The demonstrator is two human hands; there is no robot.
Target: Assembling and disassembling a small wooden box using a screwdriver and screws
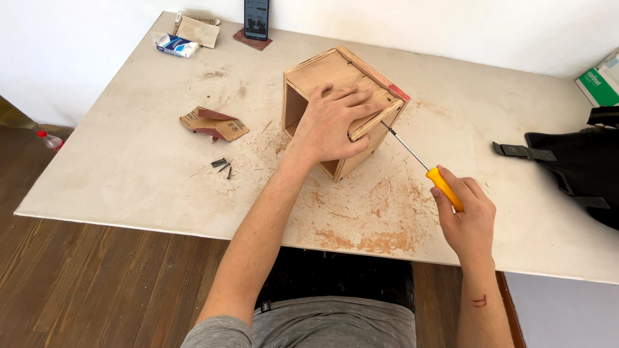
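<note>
A small plywood box [309, 77] lies on its side in the middle of the pale worktable [129, 161], its open end facing left. My left hand [334, 122] presses flat on the box's top, fingers spread toward the right edge. A screwdriver [422, 164] with a yellow handle is gripped in my right hand [467, 216]. Its thin metal shaft runs up and left, and the tip meets the box's right side just below my left fingers.
Several dark screws [222, 165] lie left of the box beside a torn piece of sandpaper [213, 124]. Sawdust covers the table near the front edge. A phone [256, 18], a small packet [175, 45], a black bag [580, 167] and a green box [599, 80] sit around the edges.
</note>
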